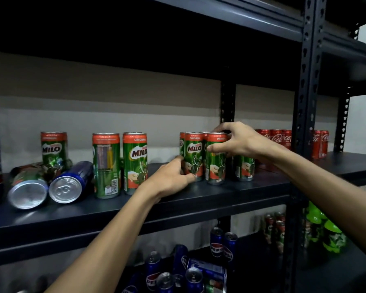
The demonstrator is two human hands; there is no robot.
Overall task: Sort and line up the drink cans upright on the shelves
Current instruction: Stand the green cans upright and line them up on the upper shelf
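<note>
L hand (169, 176), R hand (241, 142), gripping Milo cans (195, 153)

Bare shelf (241, 193) lies between upright Milo pair (119, 166) and Milo cluster (205, 157); toppled cans (49, 185) crowd the left.

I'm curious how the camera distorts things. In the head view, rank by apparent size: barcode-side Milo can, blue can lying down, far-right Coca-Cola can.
Joint first: barcode-side Milo can and blue can lying down, about alike, both near the camera, so unranked.
Last: far-right Coca-Cola can, clearly smallest, farther back.
</note>
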